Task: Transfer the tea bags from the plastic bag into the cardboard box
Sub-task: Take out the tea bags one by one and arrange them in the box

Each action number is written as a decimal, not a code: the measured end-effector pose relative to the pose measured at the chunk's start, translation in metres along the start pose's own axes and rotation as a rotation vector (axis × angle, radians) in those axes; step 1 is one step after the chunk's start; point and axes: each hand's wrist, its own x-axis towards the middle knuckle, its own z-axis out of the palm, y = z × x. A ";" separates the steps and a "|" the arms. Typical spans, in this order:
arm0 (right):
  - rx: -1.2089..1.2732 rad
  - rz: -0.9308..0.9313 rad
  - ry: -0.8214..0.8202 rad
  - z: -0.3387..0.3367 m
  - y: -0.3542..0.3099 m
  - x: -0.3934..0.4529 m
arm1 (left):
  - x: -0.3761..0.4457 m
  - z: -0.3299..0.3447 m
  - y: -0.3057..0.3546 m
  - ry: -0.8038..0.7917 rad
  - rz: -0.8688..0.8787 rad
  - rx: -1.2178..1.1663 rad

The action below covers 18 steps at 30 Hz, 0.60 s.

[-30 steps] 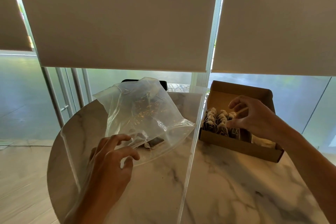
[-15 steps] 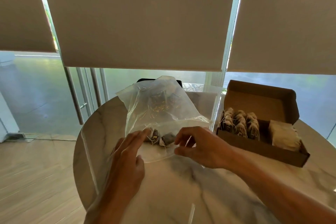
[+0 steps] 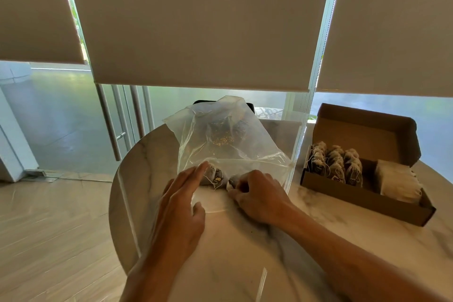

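Visibly, two tea bags (image 3: 221, 179), bag mouth, both hands.

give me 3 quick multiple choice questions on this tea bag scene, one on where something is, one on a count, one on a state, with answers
1. Where does the cardboard box stand relative to the plastic bag?
A. To its right on the table
B. On the floor
C. Inside the bag

2. How many rows of tea bags stand in the box?
A. One
B. Three
C. Six

3. What is the state of the box lid?
A. Taped shut
B. Torn off and lying on the table
C. Open, standing up at the back

Answers:
1 A: the box sits on the marble table, right of the bag.
2 B: three rows stand side by side at the box's left end.
3 C: the flap rises behind the tea bags, leaving the inside in view.
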 end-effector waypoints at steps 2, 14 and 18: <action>0.115 0.019 -0.040 -0.006 -0.001 -0.003 | 0.000 0.000 0.000 0.000 -0.011 -0.016; 0.727 0.110 -0.346 -0.049 -0.004 -0.017 | 0.000 -0.001 0.000 -0.083 -0.024 0.009; 0.805 0.073 -0.367 -0.057 -0.001 -0.018 | 0.000 -0.001 0.001 -0.124 0.030 0.048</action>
